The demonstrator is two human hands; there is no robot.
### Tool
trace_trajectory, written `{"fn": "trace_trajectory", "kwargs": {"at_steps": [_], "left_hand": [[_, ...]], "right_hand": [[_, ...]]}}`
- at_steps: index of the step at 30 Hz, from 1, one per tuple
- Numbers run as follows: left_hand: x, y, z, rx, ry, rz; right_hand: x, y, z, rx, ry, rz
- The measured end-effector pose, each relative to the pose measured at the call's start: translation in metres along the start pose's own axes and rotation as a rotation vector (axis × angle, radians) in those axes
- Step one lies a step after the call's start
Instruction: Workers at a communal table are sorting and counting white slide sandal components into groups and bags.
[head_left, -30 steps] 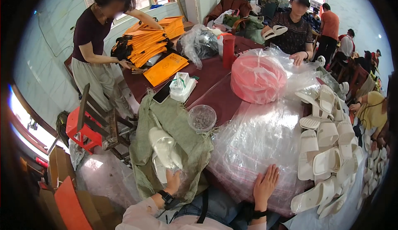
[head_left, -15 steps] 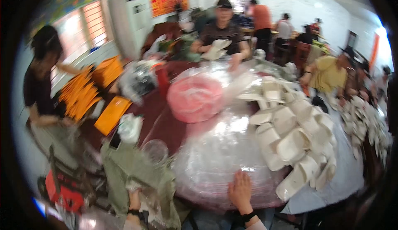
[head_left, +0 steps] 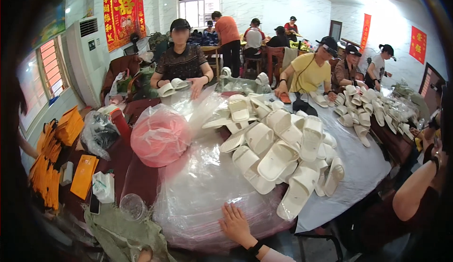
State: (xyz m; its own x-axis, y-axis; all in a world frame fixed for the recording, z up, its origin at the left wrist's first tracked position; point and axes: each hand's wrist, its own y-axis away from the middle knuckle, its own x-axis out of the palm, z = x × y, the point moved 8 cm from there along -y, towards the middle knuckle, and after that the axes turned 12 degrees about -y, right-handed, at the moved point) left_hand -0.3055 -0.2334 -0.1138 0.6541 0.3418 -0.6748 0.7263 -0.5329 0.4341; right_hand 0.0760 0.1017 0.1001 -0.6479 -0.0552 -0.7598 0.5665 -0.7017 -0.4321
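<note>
My right hand (head_left: 234, 223) lies flat, fingers stretched, on a stack of clear plastic bags (head_left: 207, 203) at the table's near side. Only a bit of my left hand (head_left: 145, 254) shows at the lower edge, by a crumpled olive-green woven sack (head_left: 123, 231); its fingers cannot be made out. To the right of the bags, white slide slippers (head_left: 278, 160) lie in a large heap, one of them (head_left: 298, 190) near my right hand. A pink bundle wrapped in clear plastic (head_left: 160, 134) sits behind the bags.
A clear round container (head_left: 132, 207), a phone (head_left: 95, 204) and a white box (head_left: 103, 187) are at left, near orange packets (head_left: 84, 176). Across the table a person (head_left: 181, 66) handles white slippers; one in yellow (head_left: 311, 73) sits farther right. A bare arm (head_left: 415, 181) shows at right.
The view has swung right, so the table's things appear farther left. My right hand remains flat on the bags. My left hand has mostly dropped out of the picture.
</note>
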Motion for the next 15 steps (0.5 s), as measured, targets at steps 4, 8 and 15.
{"fn": "trace_trajectory", "kwargs": {"at_steps": [4,8,15], "left_hand": [[-0.030,0.054,-0.029,0.478,-0.214,-0.012],[-0.057,0.174,-0.298,0.411,-0.936,-0.126],[-0.045,0.283,-0.496,1.169,0.152,0.191]], "right_hand": [[0.008,0.002,-0.005,-0.002,-0.010,0.005],[-0.002,0.005,-0.008,0.014,0.015,0.004],[0.000,0.002,-0.005,-0.003,0.019,0.023]]}}
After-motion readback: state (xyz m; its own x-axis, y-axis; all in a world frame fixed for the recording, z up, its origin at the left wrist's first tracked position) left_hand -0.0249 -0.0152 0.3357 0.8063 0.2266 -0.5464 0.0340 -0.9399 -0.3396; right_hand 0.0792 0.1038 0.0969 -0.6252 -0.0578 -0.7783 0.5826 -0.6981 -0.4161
